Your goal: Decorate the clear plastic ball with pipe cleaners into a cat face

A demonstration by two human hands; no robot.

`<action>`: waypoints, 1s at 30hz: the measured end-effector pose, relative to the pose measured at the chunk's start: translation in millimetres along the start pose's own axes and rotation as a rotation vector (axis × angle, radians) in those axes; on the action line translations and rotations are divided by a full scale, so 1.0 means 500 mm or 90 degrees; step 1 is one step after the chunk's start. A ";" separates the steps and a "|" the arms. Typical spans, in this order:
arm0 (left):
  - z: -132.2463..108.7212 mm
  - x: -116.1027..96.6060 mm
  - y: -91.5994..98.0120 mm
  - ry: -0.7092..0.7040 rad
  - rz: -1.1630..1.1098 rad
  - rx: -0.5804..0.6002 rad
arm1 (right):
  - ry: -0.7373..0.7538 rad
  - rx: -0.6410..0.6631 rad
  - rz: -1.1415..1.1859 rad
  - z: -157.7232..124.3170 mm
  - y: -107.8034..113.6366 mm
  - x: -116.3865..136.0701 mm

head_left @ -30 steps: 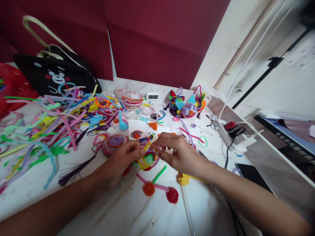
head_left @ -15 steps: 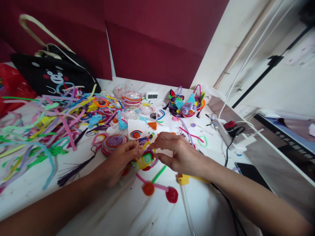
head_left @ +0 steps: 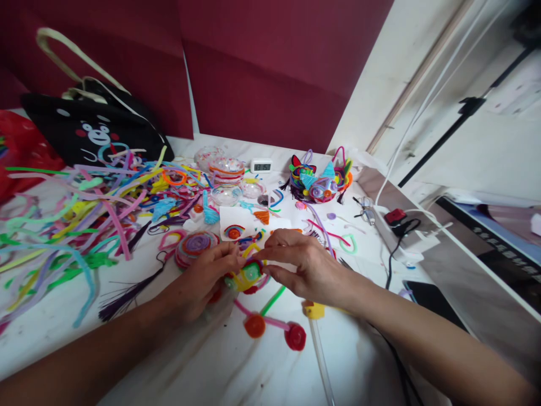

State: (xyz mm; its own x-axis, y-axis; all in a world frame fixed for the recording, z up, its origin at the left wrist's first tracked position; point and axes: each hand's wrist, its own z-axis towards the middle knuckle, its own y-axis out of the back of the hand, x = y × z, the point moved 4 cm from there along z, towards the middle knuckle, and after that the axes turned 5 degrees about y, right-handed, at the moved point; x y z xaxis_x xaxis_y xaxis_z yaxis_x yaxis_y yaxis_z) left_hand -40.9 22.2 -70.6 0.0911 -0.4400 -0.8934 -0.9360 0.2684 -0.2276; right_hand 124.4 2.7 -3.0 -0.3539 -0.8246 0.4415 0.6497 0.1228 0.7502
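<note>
My left hand is closed around the left side of a small pipe-cleaner craft piece, yellow with a green round part and a red edge. Thumb and fingers of my right hand pinch its right upper rim. Part of the piece is hidden behind my fingers. Just behind my left hand sits a round coiled pipe-cleaner ball, purple in the centre. In front lie an orange coil and a red coil beside pink and green pipe cleaners.
Loose pipe cleaners are heaped on the left, before a black bag. Clear bowls, a small digital clock and finished-looking craft balls stand behind. A yellow tool with a clear stick lies near my right forearm, and a power strip farther right.
My right fingertips have closed in on the rim of the craft piece, the index finger bending lower. My left hand keeps its hold almost unmoved.
</note>
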 end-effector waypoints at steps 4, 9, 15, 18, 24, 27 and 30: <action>0.002 0.003 0.003 0.002 -0.004 0.006 | 0.005 -0.010 0.021 -0.001 -0.001 -0.002; 0.002 0.003 0.004 0.014 -0.016 0.017 | -0.001 -0.016 0.038 -0.001 -0.001 -0.004; 0.001 0.004 0.003 0.011 -0.024 0.030 | -0.046 -0.009 0.057 -0.001 0.000 -0.007; 0.000 0.004 0.002 0.010 -0.027 0.045 | -0.059 -0.013 0.069 -0.001 0.001 -0.007; 0.000 0.002 0.003 0.014 -0.039 0.045 | -0.084 -0.015 0.084 0.001 0.002 -0.008; 0.002 0.004 0.005 0.018 -0.021 0.053 | -0.087 -0.019 0.091 0.002 0.002 -0.009; 0.003 0.007 0.007 0.024 -0.004 0.067 | -0.087 -0.022 0.092 0.002 0.001 -0.010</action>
State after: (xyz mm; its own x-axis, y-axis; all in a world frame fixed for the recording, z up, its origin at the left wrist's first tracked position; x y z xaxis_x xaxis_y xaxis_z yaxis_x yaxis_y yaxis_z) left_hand -43.2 22.6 -75.0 0.0819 -0.4734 -0.8771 -0.8944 0.3533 -0.2742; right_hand 125.9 7.3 -4.5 -0.3414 -0.7172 0.6075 0.7223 0.2134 0.6579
